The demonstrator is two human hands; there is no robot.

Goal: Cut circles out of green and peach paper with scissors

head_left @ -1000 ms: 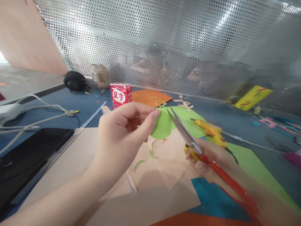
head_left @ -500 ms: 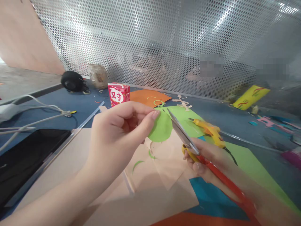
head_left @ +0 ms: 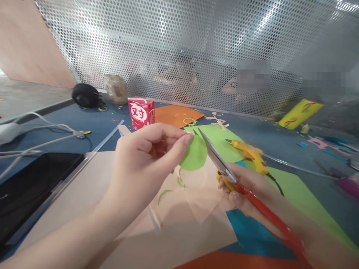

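Scissors (head_left: 218, 158), gripped in my right hand (head_left: 249, 178), stand slightly parted along the right edge of the green paper disc (head_left: 195, 156), which my left hand (head_left: 146, 158) pinches. I judge this as trimming; next snip calls for steady disc.

- The disc (head_left: 195, 154) is held above the paper sheets (head_left: 196, 235) by the left fingers (head_left: 171, 130).
- The scissors (head_left: 223, 164) are held to its right by the right fingers (head_left: 237, 198).
- The glue gun (head_left: 256, 157) is laid behind the right fingers.
- The phone (head_left: 36, 192) is placed left of the sheets, before the cables (head_left: 75, 133).
- The carton (head_left: 140, 113) is set behind the left fingers, right of the jar (head_left: 116, 89).
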